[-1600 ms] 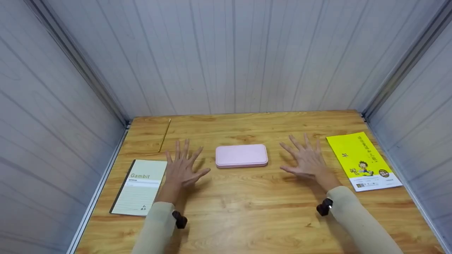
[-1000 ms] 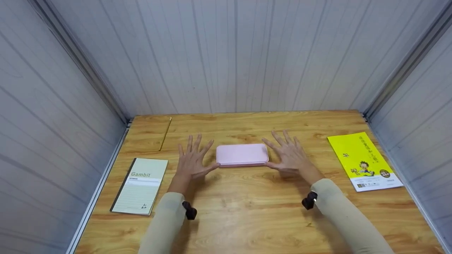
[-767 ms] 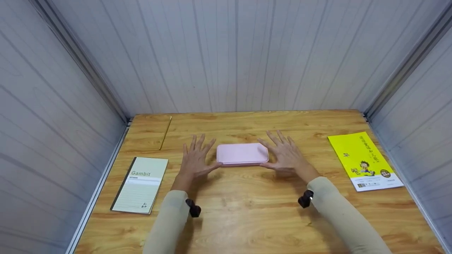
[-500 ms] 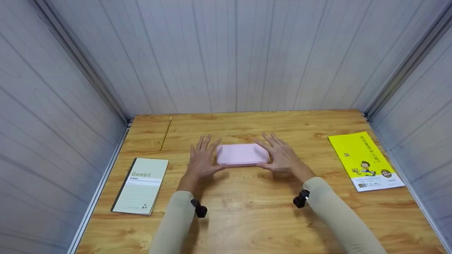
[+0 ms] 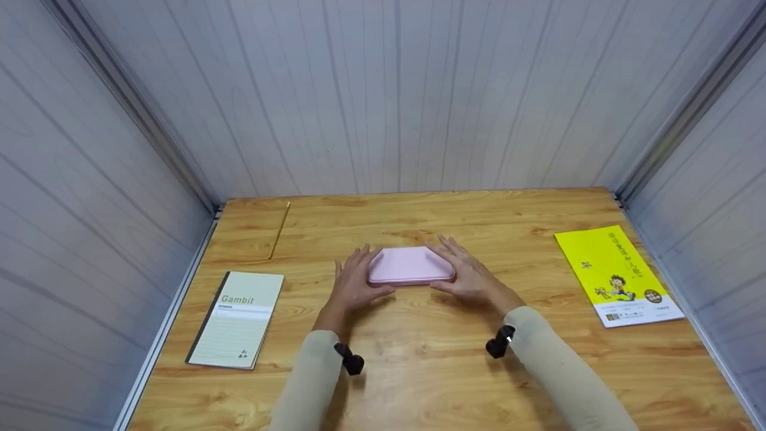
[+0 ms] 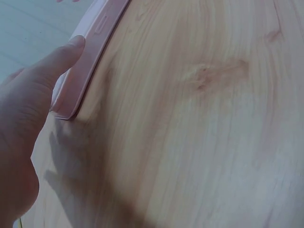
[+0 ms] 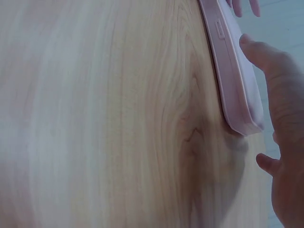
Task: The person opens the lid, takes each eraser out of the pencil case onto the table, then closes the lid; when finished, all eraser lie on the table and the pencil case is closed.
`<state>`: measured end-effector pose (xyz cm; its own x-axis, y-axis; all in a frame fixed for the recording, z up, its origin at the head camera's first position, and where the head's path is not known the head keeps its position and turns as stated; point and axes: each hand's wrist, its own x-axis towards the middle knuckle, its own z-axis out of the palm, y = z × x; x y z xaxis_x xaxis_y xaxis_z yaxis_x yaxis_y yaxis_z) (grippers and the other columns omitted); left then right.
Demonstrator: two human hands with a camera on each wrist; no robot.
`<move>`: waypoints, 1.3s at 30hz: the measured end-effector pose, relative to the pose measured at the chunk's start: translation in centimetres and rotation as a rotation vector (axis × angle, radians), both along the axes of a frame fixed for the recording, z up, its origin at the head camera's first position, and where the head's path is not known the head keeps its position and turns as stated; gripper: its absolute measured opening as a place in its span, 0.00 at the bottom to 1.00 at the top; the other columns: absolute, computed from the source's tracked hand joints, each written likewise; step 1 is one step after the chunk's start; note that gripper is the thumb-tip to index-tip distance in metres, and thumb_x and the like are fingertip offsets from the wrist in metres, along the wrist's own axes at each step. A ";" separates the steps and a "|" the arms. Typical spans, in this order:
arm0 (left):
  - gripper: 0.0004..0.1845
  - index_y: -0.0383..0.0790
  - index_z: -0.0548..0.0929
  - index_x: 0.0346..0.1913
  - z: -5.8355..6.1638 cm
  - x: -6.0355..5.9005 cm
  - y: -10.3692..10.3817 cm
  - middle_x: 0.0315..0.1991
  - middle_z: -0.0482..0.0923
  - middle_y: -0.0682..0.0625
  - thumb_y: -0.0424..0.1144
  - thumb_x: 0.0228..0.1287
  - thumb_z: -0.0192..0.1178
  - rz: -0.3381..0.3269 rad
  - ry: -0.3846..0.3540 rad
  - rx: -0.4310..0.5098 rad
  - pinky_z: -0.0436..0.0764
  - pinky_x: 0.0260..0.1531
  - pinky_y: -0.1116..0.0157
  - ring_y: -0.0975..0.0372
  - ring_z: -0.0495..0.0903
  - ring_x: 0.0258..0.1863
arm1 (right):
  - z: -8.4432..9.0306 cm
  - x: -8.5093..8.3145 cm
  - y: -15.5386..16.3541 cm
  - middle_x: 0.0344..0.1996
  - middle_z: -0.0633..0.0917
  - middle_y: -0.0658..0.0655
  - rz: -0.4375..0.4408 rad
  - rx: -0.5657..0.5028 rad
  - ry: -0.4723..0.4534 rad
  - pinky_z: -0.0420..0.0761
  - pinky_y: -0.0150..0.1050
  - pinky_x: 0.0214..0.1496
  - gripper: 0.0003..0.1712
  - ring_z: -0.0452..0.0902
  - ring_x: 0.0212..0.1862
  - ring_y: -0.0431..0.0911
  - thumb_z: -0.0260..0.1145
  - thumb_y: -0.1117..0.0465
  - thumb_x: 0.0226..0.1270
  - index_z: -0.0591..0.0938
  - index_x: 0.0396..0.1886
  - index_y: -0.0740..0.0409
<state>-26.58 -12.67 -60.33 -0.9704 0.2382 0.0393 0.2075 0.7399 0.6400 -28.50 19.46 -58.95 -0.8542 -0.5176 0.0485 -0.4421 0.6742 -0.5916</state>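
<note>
A flat pink case (image 5: pixel 410 263) with rounded corners lies in the middle of the wooden table (image 5: pixel 419 371). My left hand (image 5: pixel 354 282) holds its left end, and my right hand (image 5: pixel 468 276) holds its right end. Fingers of both hands reach over the top towards the far edge. In the left wrist view the left thumb (image 6: pixel 59 57) presses the case's (image 6: pixel 90 50) near side edge. In the right wrist view the right thumb (image 7: pixel 266 57) lies along the case's (image 7: pixel 232 80) near edge. The case rests on the table.
A pale green "Gambit" notebook (image 5: pixel 238 326) lies at the near left. A yellow booklet (image 5: pixel 616 274) lies at the right. A thin yellow pencil (image 5: pixel 279 230) lies at the far left. Grey panel walls close in the table on three sides.
Both hands have slid inward from flat on the table on either side of the case. They now close around its two ends. The case has stayed in place.
</note>
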 end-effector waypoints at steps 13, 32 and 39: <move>0.45 0.42 0.81 0.79 -0.9 0.2 -0.4 0.87 0.68 0.37 0.53 0.60 0.85 0.006 0.052 0.019 0.50 0.85 0.23 0.35 0.62 0.88 | -1.0 0.3 -0.2 0.90 0.64 0.68 -0.007 -0.018 0.003 0.61 0.75 0.87 0.43 0.56 0.90 0.72 0.78 0.50 0.76 0.74 0.86 0.48; 0.48 0.45 0.85 0.72 -2.3 0.8 -0.2 0.78 0.74 0.36 0.53 0.46 0.93 0.056 0.072 0.136 0.62 0.77 0.32 0.37 0.70 0.80 | -2.5 0.4 -0.6 0.87 0.70 0.65 0.062 0.017 0.090 0.72 0.73 0.74 0.50 0.67 0.76 0.68 0.85 0.41 0.65 0.76 0.85 0.39; 0.47 0.45 0.85 0.73 -2.9 0.6 -0.1 0.77 0.79 0.38 0.50 0.47 0.92 0.056 0.094 0.151 0.60 0.79 0.30 0.38 0.71 0.81 | -2.7 0.5 -0.5 0.87 0.69 0.66 0.091 0.026 0.093 0.70 0.74 0.75 0.46 0.67 0.77 0.68 0.81 0.41 0.71 0.75 0.86 0.37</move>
<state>-26.01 -12.76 -63.25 -0.9724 0.1681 0.1618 0.2328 0.6492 0.7241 -28.00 18.99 -61.68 -0.7961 -0.5950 0.1107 -0.5542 0.6432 -0.5283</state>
